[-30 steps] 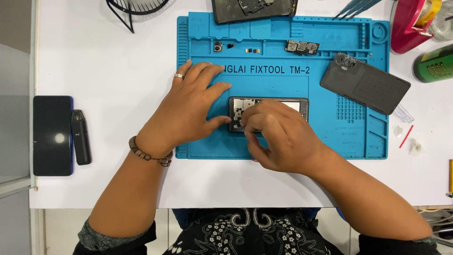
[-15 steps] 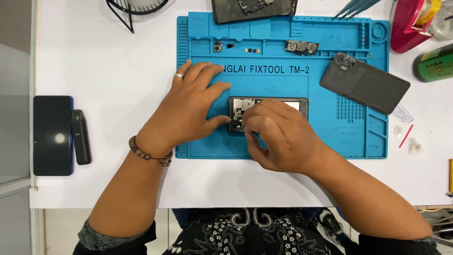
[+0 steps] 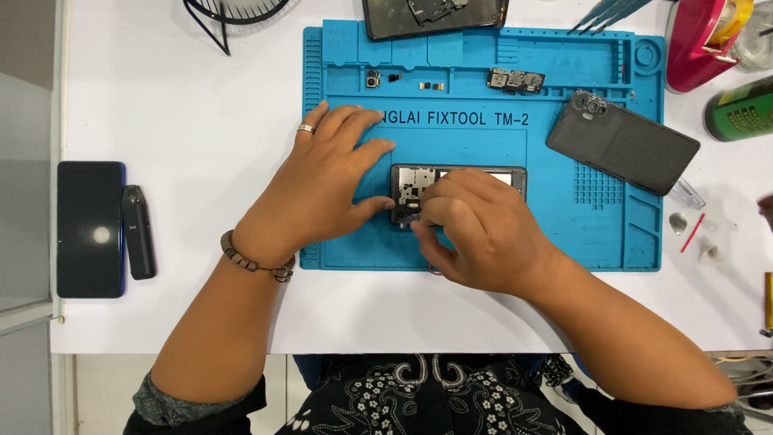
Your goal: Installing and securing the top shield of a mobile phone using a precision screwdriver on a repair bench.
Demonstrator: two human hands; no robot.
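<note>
An opened phone (image 3: 423, 184) with its metal inner frame showing lies in the middle of a blue silicone work mat (image 3: 483, 145). My left hand (image 3: 322, 189) rests flat on the mat, its thumb pressed against the phone's left end. My right hand (image 3: 475, 229) covers the phone's lower right part, fingertips pinched at its lower left corner; whatever small thing they hold is hidden. The phone's dark back cover (image 3: 622, 142) lies on the mat's right side.
Small camera parts (image 3: 515, 79) and screws sit in the mat's top trays. A second opened phone (image 3: 435, 14) lies at the top edge, tweezers (image 3: 608, 12) beside it. A black phone (image 3: 88, 228) and slim black device (image 3: 138, 232) lie left. Red container (image 3: 704, 36) and green can (image 3: 739, 109) stand at right.
</note>
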